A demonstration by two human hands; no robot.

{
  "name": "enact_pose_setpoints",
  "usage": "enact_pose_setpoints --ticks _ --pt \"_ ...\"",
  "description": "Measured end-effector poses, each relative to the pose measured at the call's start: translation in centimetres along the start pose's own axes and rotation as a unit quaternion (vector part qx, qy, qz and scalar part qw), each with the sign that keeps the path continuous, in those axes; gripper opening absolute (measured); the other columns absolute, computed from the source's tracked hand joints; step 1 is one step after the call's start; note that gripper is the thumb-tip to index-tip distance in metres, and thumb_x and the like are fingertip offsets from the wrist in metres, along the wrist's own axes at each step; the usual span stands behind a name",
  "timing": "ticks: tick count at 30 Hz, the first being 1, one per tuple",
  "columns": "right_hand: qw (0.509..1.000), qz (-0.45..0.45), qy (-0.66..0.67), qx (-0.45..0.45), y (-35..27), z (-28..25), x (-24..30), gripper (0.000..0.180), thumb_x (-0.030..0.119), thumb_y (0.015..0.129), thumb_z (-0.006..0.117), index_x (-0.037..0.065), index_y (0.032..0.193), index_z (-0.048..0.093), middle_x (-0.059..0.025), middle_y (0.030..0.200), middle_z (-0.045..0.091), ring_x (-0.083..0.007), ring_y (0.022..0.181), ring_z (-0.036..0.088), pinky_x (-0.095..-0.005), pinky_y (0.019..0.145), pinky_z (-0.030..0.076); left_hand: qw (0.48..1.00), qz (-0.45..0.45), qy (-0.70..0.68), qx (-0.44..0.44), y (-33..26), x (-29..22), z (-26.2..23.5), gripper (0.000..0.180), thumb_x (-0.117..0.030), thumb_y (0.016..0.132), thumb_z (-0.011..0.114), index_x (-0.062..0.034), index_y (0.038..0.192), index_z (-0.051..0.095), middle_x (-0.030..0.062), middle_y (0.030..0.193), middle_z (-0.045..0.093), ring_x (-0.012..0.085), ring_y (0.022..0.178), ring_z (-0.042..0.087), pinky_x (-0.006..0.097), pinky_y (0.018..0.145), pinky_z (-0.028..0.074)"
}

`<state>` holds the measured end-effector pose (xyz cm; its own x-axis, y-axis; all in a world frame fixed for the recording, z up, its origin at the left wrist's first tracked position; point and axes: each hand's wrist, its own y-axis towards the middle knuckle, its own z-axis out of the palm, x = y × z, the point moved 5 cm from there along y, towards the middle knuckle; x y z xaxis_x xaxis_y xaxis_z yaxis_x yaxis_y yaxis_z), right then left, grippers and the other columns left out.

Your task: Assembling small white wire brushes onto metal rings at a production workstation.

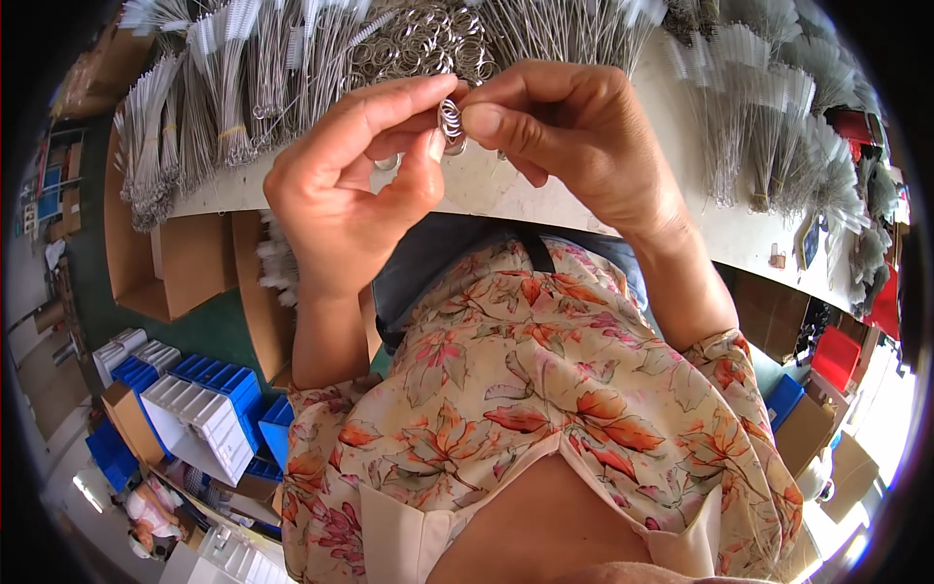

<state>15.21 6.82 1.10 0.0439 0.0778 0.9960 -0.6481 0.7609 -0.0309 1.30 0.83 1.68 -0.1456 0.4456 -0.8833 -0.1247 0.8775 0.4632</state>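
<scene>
Above the near edge of the table, my left hand (355,170) and my right hand (574,122) meet fingertip to fingertip. Between them are a few small shiny metal rings (450,118), coiled like split key rings. The left thumb and forefinger pinch them from one side, and the right thumb and forefinger close on the other side. Just beyond my fingers lies a heap of similar metal rings (413,44). Bundles of thin wire brushes with pale bristles (233,107) flank the heap on the left, and more wire brushes (564,34) lie on its right.
Further brush bundles (749,107) cover the right part of the white table (671,185). Open cardboard boxes (190,263) stand below the left edge. Blue and white plastic bins (209,409) are stacked on the lower left. A red bin (835,357) sits lower right. Another person (151,511) is far off, lower left.
</scene>
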Motion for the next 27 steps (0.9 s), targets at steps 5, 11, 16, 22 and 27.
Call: enact_pose_setpoints --ticks 5,11,16,22,27 --pt "0.998 0.038 -0.045 0.026 0.5 -0.4 -0.2 0.017 0.018 0.081 0.066 0.002 0.086 0.066 0.0026 0.062 0.056 -0.0021 0.051 0.044 -0.0182 0.045 0.036 1.000 0.021 0.007 0.011 0.6 0.2 -0.3 0.029 0.014 0.075 0.057 0.0078 0.103 0.059 0.0145 0.098 0.062 0.0145 0.082 0.062 0.023 0.073 0.053" --pt "0.994 0.083 0.074 0.020 0.2 -0.1 -3.0 0.018 0.019 0.084 0.063 0.001 0.086 0.064 0.0025 0.063 0.053 -0.0028 0.052 0.043 -0.0188 0.046 0.035 0.988 -0.139 -0.055 0.021 1.1 2.3 -0.4 0.025 0.008 0.079 0.055 0.0077 0.103 0.059 0.0135 0.095 0.063 0.0147 0.082 0.062 0.027 0.075 0.053" --pt "0.994 0.093 0.062 0.015 0.2 0.2 -2.3 0.015 0.014 0.084 0.062 -0.001 0.086 0.061 0.0021 0.067 0.056 -0.0037 0.057 0.049 -0.0183 0.051 0.039 0.960 -0.218 -0.159 0.076 1.8 3.0 -0.5 0.022 0.004 0.080 0.056 0.0089 0.102 0.058 0.0137 0.092 0.063 0.0147 0.081 0.062 0.028 0.074 0.054" --pt "0.902 -0.282 -0.306 -0.118 0.0 -0.1 -0.2 0.014 0.008 0.074 0.068 0.004 0.086 0.062 -0.0037 0.072 0.060 -0.0137 0.061 0.061 -0.0258 0.052 0.048 0.948 -0.249 -0.192 0.043 1.0 4.4 -0.3 0.021 0.002 0.081 0.055 0.0083 0.100 0.059 0.0145 0.091 0.063 0.0164 0.081 0.063 0.029 0.073 0.056" --pt "0.738 -0.476 -0.448 -0.166 -1.2 0.2 -0.9 0.037 0.010 0.055 0.062 0.009 0.091 0.065 -0.0001 0.081 0.060 -0.0123 0.062 0.058 -0.0234 0.048 0.047 0.908 -0.287 -0.306 0.005 0.0 5.4 0.7 0.020 -0.001 0.083 0.052 0.0085 0.100 0.058 0.0156 0.092 0.063 0.0191 0.081 0.064 0.031 0.074 0.056"
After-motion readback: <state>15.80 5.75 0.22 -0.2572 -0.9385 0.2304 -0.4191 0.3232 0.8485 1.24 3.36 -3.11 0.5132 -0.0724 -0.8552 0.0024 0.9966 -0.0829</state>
